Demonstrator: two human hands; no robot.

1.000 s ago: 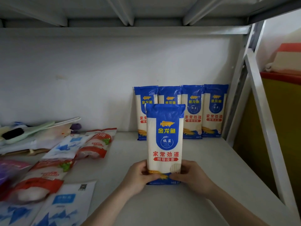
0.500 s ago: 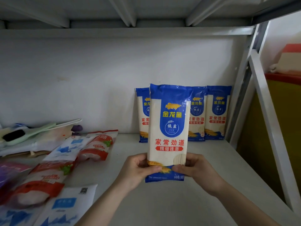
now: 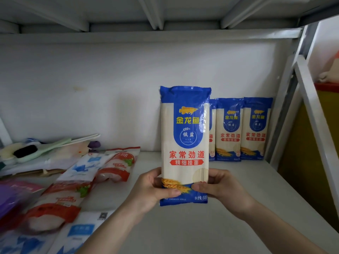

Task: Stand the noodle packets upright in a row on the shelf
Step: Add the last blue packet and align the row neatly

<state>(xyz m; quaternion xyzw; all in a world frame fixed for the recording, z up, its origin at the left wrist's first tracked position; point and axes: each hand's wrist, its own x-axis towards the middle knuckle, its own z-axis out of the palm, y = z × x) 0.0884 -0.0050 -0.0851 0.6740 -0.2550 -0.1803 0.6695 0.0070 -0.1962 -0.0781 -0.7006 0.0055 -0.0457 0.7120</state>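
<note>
so both hands are on one noodle packet [image 3: 185,143], held upright in the air above the shelf [image 3: 229,208], out in front of the row. left hand [image 3: 150,191] wraps the lower left edge with the thumb across the front, right hand [image 3: 220,187] does the same on the lower right edge, fingers curled round the back. the bottom seal hangs below both grips and isn't touching anything.

behind it, the standing packets [image 3: 242,129] lean against the back wall [image 3: 91,88], side by side near the right post [image 3: 286,107]. the held one hides the left end of that row, so i can't tell how many are there or where the free slot starts.

what could go wrong, as i see it: the packet is tall and narrow with a soft seal for a base, so set down without wall support it'd probably tip forward. bumping the row on the way in could knock neighbours over too. the red and white bags [image 3: 77,182] lying flat on the left may crowd the landing spot.
</note>
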